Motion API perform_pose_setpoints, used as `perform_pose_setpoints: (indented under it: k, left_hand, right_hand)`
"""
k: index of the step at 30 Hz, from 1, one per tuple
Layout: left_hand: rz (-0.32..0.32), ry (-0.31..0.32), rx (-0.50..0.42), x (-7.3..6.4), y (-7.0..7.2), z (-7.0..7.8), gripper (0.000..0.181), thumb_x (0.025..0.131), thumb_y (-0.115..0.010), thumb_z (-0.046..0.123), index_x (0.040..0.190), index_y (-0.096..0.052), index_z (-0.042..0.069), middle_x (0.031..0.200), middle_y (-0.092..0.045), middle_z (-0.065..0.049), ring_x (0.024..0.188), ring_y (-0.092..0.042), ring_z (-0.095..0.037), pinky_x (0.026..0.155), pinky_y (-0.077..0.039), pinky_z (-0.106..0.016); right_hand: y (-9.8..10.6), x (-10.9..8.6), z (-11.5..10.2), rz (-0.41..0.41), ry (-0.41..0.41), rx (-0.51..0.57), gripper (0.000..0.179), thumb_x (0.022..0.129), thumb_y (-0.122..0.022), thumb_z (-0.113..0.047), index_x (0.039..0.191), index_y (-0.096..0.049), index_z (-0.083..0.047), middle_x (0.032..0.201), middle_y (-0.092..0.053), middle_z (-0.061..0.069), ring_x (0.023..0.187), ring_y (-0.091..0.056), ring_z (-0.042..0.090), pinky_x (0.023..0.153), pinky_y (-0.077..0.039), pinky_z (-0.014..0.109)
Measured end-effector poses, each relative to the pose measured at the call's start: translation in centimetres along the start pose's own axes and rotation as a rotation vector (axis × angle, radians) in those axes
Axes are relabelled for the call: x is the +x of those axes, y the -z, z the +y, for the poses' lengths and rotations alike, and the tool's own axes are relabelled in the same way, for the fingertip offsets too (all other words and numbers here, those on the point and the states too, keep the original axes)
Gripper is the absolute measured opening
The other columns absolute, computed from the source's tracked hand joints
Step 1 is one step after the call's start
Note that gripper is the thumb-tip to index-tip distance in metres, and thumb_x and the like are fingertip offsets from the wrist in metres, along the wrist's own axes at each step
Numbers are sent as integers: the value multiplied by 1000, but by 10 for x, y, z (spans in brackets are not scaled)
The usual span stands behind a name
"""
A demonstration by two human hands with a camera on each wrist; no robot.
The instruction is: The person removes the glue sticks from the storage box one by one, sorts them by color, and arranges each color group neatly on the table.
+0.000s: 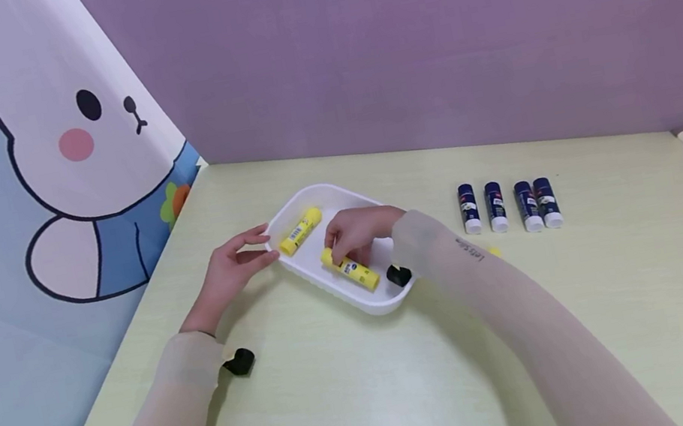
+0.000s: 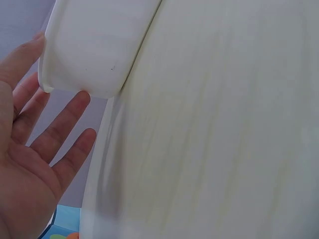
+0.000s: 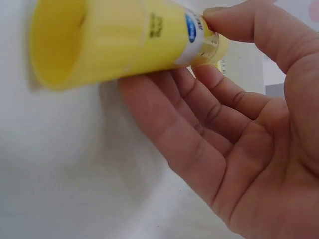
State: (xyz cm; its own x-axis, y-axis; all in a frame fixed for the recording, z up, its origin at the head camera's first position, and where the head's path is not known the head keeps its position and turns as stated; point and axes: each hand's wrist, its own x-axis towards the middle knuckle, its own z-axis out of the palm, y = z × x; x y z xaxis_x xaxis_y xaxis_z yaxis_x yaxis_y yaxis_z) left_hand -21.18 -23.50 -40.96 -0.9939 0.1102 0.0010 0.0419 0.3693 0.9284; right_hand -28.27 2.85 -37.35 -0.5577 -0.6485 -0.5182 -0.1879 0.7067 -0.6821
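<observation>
A white plastic tray point(image 1: 334, 286) stands on the table, with a yellow glue stick point(image 1: 301, 231) lying along its left side. My right hand point(image 1: 359, 233) reaches into the tray and pinches a second yellow glue stick point(image 1: 355, 271) between thumb and fingers. Close up in the right wrist view, this glue stick point(image 3: 114, 40) lies slanted across the fingers, its wide round end pointing away from the hand. My left hand point(image 1: 231, 270) is at the tray's left corner, with fairly straight fingers touching the rim; the left wrist view shows the fingertips against the tray's outer wall point(image 2: 94, 50).
Several dark blue glue sticks with white ends stand in a row right of the tray, among them one glue stick point(image 1: 469, 209) nearest it. Something yellow point(image 1: 494, 251) peeks out behind the right sleeve. A purple backdrop point(image 1: 421, 39) rises behind the table point(image 1: 346, 395).
</observation>
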Motion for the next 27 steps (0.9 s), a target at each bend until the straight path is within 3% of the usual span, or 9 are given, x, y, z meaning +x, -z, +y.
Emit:
perform_pose_setpoints:
  k: [15,27]
  left_hand:
    - [6,17,18,1,1,0,44,88,-78,29,124,-65,6,152,-45,0,114,-64,-30,88,-55,-25]
    - [1,-2,7,0,0,0,43,89,-77,26,124,-65,5,152,-46,-2,113,-64,-31,87,-55,-23]
  right_hand:
    - [13,-27,-14,106,155,135,33,89,-73,-13,119,-60,-7,101,-65,11,83,-66,22,70,-61,40]
    - [19,-49,-14,231,185,226,36,88,-74,-9,122,-60,-7,104,-63,13,86,-67,25,70,-61,41]
